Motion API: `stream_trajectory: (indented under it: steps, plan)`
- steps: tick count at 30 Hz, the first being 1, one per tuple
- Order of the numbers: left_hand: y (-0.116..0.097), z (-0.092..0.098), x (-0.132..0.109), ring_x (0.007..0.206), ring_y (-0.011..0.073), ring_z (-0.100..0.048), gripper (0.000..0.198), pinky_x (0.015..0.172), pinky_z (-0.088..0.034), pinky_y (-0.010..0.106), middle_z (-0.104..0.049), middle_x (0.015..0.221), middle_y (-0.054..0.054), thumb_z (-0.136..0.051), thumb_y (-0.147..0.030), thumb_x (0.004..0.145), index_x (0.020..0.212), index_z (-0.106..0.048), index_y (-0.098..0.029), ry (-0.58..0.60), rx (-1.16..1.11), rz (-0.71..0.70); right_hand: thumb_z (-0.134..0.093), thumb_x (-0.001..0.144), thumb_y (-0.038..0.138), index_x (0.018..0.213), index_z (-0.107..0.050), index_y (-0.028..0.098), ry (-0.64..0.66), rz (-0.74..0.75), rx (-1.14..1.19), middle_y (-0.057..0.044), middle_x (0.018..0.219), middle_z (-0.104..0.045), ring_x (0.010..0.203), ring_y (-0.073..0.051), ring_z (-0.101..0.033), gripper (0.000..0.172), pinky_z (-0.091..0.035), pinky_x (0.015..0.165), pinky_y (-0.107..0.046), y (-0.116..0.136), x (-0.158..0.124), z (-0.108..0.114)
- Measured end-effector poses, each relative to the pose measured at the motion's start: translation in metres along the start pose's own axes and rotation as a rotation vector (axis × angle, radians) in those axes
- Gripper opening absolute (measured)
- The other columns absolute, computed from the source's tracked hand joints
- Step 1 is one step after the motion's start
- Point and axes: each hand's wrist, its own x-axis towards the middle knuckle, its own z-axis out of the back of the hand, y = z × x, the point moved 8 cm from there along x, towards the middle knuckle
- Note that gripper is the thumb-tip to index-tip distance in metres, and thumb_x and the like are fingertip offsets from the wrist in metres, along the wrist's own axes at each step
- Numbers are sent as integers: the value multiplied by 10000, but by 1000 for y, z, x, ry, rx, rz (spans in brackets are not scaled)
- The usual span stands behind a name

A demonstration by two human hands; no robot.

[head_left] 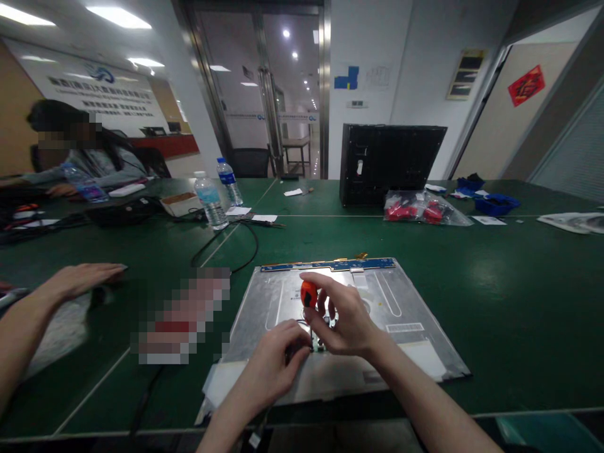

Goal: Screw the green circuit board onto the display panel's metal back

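A flat silver display panel (250, 314), back side up, lies on the table in front of me, with a blue circuit strip (330, 265) along its far edge. My right hand (352, 318) grips the orange and black handle of a screwdriver (308, 294) between thumb and fingers. The screwdriver stands upright, its shaft pointing down at a small circuit board (319, 345) on the panel. Beside the shaft, my left hand (278, 355) is closed at that board's near left side. Its fingertips are partly hidden, and what they pinch cannot be made out.
At left, a co-worker's hand (80, 280) rests over a clear plastic bag (63, 330). Two water bottles (211, 201) and a black cable (257, 242) are at the back left. Behind the panel stand a black box-shaped unit (391, 160) and a bag of red parts (425, 211).
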Motion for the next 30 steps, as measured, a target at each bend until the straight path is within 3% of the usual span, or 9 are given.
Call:
stream_trajectory:
  steps: [11, 16, 21, 27, 30]
  plan:
    - [5, -1, -2, 774, 196, -596, 126, 718, -439, 299, -667, 834, 39, -527, -125, 803, 761, -630, -185, -22, 0, 0, -638, 861, 355, 1180, -474, 235, -104, 80, -114, 15, 771, -596, 523, -93, -459, 379, -416, 482, -215, 5, 2, 6]
    - [3, -2, -1, 761, 195, -598, 120, 694, -437, 291, -660, 812, 35, -532, -126, 799, 776, -635, -184, -11, 1, 8, -626, 865, 298, 1198, -521, 252, -92, 28, -75, -11, 862, -602, 548, -89, -474, 353, -434, 479, -210, 4, 4, 7]
    - [2, -3, -1, 753, 195, -592, 101, 668, -421, 283, -633, 794, 34, -529, -149, 816, 794, -624, -177, 15, -5, -7, -554, 823, 148, 1317, -434, 228, -48, -14, 0, -17, 896, -625, 606, -99, -535, 514, -473, 532, -215, 2, 1, 5]
    - [2, -1, -1, 746, 195, -581, 99, 666, -412, 283, -631, 788, 33, -524, -148, 805, 762, -606, -181, -6, 0, 8, -644, 831, 261, 1207, -512, 254, -72, -19, -12, -20, 928, -597, 586, -88, -507, 399, -470, 518, -215, 1, 3, 6]
    - [2, -3, 0, 758, 201, -580, 107, 673, -413, 290, -627, 800, 37, -512, -147, 802, 787, -612, -180, 18, 1, 15, -598, 852, 222, 1265, -511, 270, -41, -50, -8, -22, 948, -592, 586, -85, -505, 424, -480, 536, -222, -1, 4, 4]
